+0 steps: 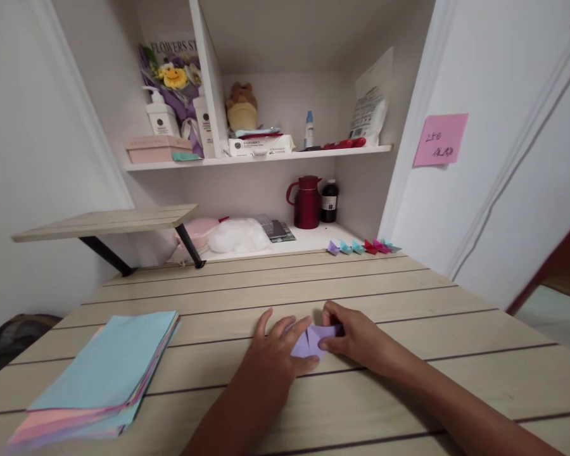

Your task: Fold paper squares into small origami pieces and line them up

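Observation:
A small lilac folded paper (310, 342) lies on the wooden table (275, 291), near its front middle. My left hand (274, 356) rests flat on the paper's left part, thumb along its lower edge. My right hand (352, 339) pinches the paper's right side between thumb and fingers. Both hands meet over the paper and hide part of it.
A stack of coloured paper sheets (105, 373), light blue on top, lies at the front left. Several small folded paper pieces (361, 247) stand in a row at the table's far edge. Behind are a red jug (306, 202), a dark bottle (329, 201) and a raised wooden shelf (109, 223).

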### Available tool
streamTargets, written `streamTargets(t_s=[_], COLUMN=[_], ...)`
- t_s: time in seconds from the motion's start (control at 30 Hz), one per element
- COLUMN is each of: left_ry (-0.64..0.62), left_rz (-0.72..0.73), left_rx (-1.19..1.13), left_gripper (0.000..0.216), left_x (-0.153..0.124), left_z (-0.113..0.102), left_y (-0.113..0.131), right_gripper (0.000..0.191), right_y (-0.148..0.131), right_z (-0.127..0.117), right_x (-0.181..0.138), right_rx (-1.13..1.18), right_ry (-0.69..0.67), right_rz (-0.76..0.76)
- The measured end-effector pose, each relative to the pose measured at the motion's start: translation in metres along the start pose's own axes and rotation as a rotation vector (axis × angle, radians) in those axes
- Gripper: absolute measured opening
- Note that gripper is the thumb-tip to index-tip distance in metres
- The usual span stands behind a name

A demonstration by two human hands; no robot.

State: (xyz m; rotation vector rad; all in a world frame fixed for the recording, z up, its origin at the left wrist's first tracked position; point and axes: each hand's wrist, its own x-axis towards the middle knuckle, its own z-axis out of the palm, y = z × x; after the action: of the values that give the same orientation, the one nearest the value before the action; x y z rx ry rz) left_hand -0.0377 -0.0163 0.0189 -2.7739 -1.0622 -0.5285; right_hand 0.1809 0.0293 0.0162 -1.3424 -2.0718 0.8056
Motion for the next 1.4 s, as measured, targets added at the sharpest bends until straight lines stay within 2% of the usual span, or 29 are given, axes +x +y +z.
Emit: streamTargets(t_s=[0.1,0.2,0.33,0.37,0.43,0.53,0.63,0.73,0.8,0.87,0.93,1.0,1.13,1.27,1.33,1.4], left_ry=[0.028,0.122,0.338,0.379,0.423,0.418,0.386,0.379,0.388,0.404,0.432,0.461,0.505,0.409,0.372,0.407], left_rz=[-0.07,-0.242,-0.411,-0.412,-0.39,-0.381,-0.408,-0.492,-0.62,-0.75,-0.819,-0.86,-0.89,-0.839,-0.777,-0.737], left_rx=[-0.048,-0.091,-0.061,-0.051,-0.06,-0.159,-0.278,-0.411,-0.647,-1.0,-1.282,-1.407,-1.489,-1.554,-1.505,-1.314], left_gripper=[0.03,0.031,0.064,0.063,0.043,0.012,0.014,0.012,0.006,0.01,0.019,0.024,0.034,0.04,0.039,0.038], left_x=[-0.001,0.001,0.003,0.003,0.003,0.005,0.009,0.012,0.013,0.013,0.013,0.013,0.014,0.017,0.016,0.015], left_z=[0.002,0.004,0.0,-0.001,-0.004,-0.008,-0.011,-0.01,-0.005,0.001,0.005,0.008,0.013,0.021,0.026,0.029], left_y=[0.0,-0.003,-0.009,-0.01,-0.009,-0.003,0.005,0.008,0.006,0.003,-0.001,-0.003,-0.003,0.001,0.002,0.002], right_gripper=[0.021,0.029,0.037,0.038,0.039,0.038,0.033,0.032,0.042,0.051,0.048,0.037,0.03,0.032,0.031,0.027], right_y=[-0.001,-0.005,-0.014,-0.017,-0.023,-0.028,-0.03,-0.029,-0.029,-0.028,-0.028,-0.027,-0.026,-0.025,-0.025,-0.023], right_z=[0.003,0.003,0.001,0.001,0.001,0.002,0.004,0.006,0.008,0.011,0.015,0.018,0.024,0.023,0.018,0.011], right_x=[-0.001,-0.003,-0.008,-0.01,-0.014,-0.019,-0.02,-0.018,-0.016,-0.013,-0.011,-0.009,-0.006,-0.007,-0.007,-0.008], right_rx=[0.161,0.173,0.047,0.011,-0.045,-0.068,-0.013,0.133,0.291,0.444,0.548,0.598,0.617,0.693,0.646,0.466], right_ry=[0.002,0.046,0.1,0.111,0.135,0.168,0.19,0.229,0.21,0.13,0.039,-0.019,-0.024,0.018,0.045,0.158], right_rz=[-0.045,-0.072,-0.21,-0.252,-0.327,-0.398,-0.412,-0.348,-0.269,-0.204,-0.182,-0.182,-0.155,-0.091,-0.085,-0.128])
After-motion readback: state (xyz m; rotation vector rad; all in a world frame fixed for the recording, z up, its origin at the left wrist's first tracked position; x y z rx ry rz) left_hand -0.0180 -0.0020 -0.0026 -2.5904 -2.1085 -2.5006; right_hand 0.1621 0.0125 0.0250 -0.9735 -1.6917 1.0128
